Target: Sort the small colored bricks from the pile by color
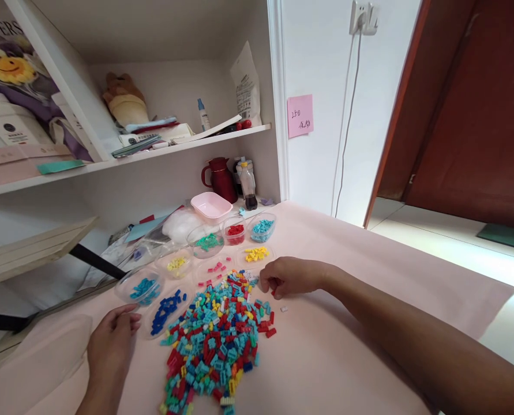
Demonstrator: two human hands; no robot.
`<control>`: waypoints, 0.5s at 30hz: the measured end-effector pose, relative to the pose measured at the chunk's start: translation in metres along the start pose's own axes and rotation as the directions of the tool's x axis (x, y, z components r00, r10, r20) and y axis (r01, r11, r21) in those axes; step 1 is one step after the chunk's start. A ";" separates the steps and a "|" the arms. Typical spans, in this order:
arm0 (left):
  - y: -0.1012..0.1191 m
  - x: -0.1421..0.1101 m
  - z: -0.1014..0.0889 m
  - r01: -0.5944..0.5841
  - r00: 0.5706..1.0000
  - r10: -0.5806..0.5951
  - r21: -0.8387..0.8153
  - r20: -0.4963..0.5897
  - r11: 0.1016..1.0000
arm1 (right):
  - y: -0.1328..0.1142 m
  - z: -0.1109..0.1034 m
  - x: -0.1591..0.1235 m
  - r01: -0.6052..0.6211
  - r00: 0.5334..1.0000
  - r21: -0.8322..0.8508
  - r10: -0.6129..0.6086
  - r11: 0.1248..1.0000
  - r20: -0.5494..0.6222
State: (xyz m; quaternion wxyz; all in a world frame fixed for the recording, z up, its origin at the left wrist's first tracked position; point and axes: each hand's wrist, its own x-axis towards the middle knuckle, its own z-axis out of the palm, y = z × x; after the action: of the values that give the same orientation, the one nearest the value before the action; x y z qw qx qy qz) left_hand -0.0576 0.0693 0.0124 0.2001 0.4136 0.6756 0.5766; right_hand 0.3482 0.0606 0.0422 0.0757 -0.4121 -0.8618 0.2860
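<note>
Grip of the right hand [292,275] was narrow, fingers curled at the upper edge of the brick pile [220,334] on the tabletop [338,363]; whether it held one was unclear. The left hand [113,334], loosely curled, hid any hold beside the dark-blue bricks [167,311]. Light fingertip picks from the pile's edge seemed best. Clear dishes [124,282] crowded the far side, before a pink tub [211,215] and red jug [222,181].

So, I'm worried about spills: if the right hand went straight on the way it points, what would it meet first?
Probably the far end of the mixed brick pile, though the right hand's height above it is unclear.
</note>
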 end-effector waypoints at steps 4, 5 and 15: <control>0.005 -0.003 0.000 0.059 0.998 -0.059 0.024 0.034 0.998 | -0.002 -0.001 -0.002 -0.013 1.000 0.023 0.013 1.000 0.008; 0.006 -0.004 0.000 0.058 0.998 -0.059 0.034 0.029 0.998 | -0.004 -0.001 -0.003 -0.028 1.000 0.022 0.029 0.999 -0.003; 0.010 -0.006 0.000 0.068 0.997 -0.069 0.028 0.031 0.997 | -0.010 -0.006 -0.006 -0.102 0.995 -0.039 0.103 0.994 0.016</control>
State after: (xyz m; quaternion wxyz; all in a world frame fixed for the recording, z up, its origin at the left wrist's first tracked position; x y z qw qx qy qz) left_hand -0.0511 0.0645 0.0203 0.2251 0.4020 0.6939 0.5533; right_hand 0.3478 0.0532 0.0529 0.0455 -0.4545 -0.8454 0.2767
